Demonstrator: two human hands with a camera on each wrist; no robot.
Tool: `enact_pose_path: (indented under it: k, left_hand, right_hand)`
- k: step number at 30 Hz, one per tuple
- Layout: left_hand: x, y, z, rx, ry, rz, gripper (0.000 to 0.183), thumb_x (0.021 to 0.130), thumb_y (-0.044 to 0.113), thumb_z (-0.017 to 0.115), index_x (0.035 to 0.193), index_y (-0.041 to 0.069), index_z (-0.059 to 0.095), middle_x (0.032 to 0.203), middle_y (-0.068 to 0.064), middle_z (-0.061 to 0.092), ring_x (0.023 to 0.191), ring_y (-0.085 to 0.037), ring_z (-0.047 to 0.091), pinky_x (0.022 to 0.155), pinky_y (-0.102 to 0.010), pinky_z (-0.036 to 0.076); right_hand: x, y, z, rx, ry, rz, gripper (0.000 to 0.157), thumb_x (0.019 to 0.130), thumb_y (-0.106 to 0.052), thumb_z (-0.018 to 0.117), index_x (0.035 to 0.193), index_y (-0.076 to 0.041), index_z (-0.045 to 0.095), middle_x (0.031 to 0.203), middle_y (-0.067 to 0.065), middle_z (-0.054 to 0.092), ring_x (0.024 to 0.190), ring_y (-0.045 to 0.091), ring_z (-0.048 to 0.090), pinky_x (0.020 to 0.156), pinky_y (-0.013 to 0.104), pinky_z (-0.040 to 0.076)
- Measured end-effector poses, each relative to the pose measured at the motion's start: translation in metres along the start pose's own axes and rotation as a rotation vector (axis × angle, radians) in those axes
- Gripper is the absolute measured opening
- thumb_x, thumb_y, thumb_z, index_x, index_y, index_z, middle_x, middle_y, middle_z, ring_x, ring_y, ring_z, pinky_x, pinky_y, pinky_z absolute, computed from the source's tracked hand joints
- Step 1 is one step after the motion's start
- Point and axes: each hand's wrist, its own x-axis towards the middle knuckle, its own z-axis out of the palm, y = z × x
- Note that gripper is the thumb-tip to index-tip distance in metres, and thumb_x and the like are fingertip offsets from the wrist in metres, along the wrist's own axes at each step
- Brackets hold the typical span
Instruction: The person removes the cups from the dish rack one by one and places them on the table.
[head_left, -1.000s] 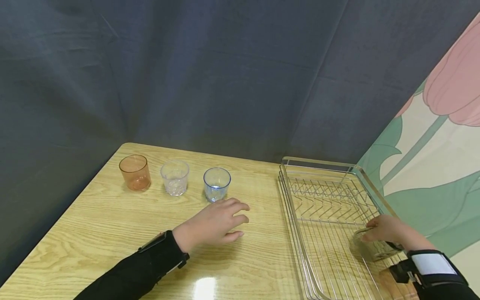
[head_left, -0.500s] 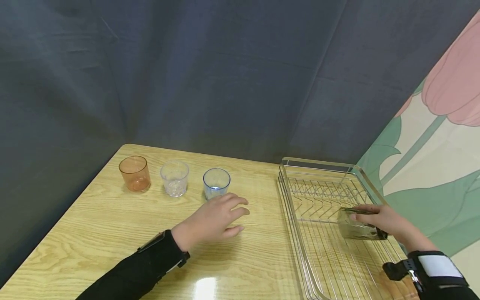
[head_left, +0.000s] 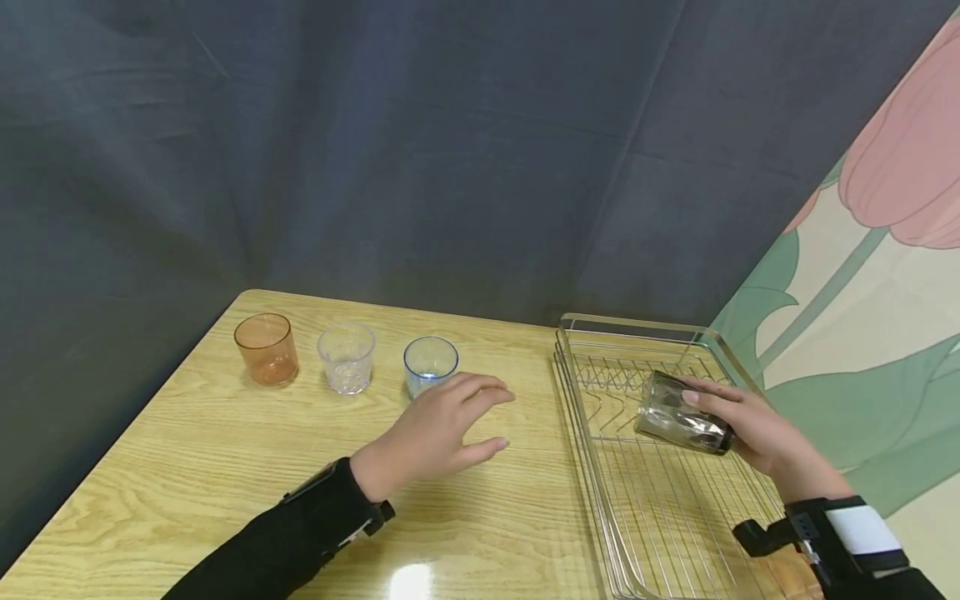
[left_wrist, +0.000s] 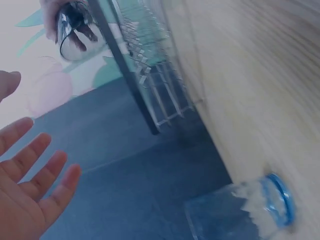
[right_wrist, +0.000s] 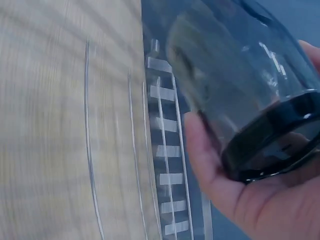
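Your right hand [head_left: 757, 429] has its fingers and thumb wrapped around the smoky glass [head_left: 678, 414], which you hold tilted nearly on its side above the wire rack [head_left: 660, 500], toward its far half. The step in hand looks to be the handling of this one glass over the rack; the next move probably calls for a firm grip and a slow wrist, with the glass kept high enough to clear the wires. Your left hand [head_left: 435, 429] holds nothing: it is over the tabletop [head_left: 517, 533] left of the rack, fingers loosely spread. Next to it, also left of the rack, stands the blue-rimmed glass [head_left: 429, 360]; farther left of the rack come the clear glass [head_left: 347, 358], then the orange glass [head_left: 267, 350]. From above, your left hand hides part of the blue-rimmed glass, though the left wrist view shows them apart. Your right fingers cover part of the smoky glass, and its upper end is cut off in the right wrist view. The rack's near end runs out of the picture, and you cannot tell what the amber patch [head_left: 795, 571] at its near right is.
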Motion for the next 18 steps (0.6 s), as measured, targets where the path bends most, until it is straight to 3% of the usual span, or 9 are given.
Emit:
enact_pose_path:
  k: [3,5,7,10,18]
  left_hand:
    - [0.008,0.007,-0.003,-0.047,0.025,-0.024,0.055,0.086,0.034,0.074,0.131,0.009,0.056,0.129,-0.006,0.058,0.119,-0.021,0.055,0.100,-0.033,0.046]
    - [0.013,0.012,-0.005,-0.083,0.040,-0.037,0.060,0.084,0.034,0.076,0.133,0.008,0.054,0.131,-0.007,0.057,0.119,-0.021,0.055,0.098,-0.033,0.047]
    - [0.018,0.018,-0.006,-0.125,0.055,-0.045,0.063,0.083,0.033,0.077,0.135,0.007,0.053,0.132,-0.008,0.056,0.120,-0.021,0.055,0.098,-0.032,0.048]
    - [0.024,0.025,-0.007,-0.170,0.072,-0.051,0.068,0.081,0.035,0.078,0.136,0.007,0.050,0.135,-0.009,0.054,0.123,-0.022,0.053,0.099,-0.031,0.047]
    - [0.038,0.042,-0.011,-0.291,0.072,-0.090,0.087,0.077,0.039,0.081,0.147,0.012,0.037,0.149,-0.009,0.038,0.136,-0.024,0.040,0.108,-0.039,0.039]
  right_hand:
    - [0.001,-0.012,0.015,0.127,-0.038,-0.091,0.039,0.105,-0.024,0.042,0.143,-0.033,0.047,0.148,0.019,0.034,0.115,0.022,0.056,0.073,0.026,0.055]
    - [0.002,-0.020,0.026,0.244,-0.092,-0.171,0.038,0.105,-0.018,0.040,0.134,-0.037,0.056,0.134,0.006,0.050,0.097,0.012,0.064,0.071,0.028,0.057]
    - [0.003,-0.030,0.037,0.339,-0.159,-0.241,0.041,0.105,-0.013,0.037,0.130,-0.037,0.060,0.119,-0.003,0.059,0.092,0.012,0.066,0.072,0.029,0.057]
    - [0.003,-0.044,0.054,0.411,-0.239,-0.312,0.044,0.104,-0.010,0.035,0.131,-0.034,0.060,0.115,-0.002,0.062,0.091,0.012,0.066,0.073,0.028,0.058]
    - [0.005,-0.070,0.091,0.422,-0.348,-0.380,0.042,0.103,-0.011,0.038,0.135,-0.031,0.058,0.122,0.000,0.058,0.098,0.015,0.064,0.078,0.032,0.057]
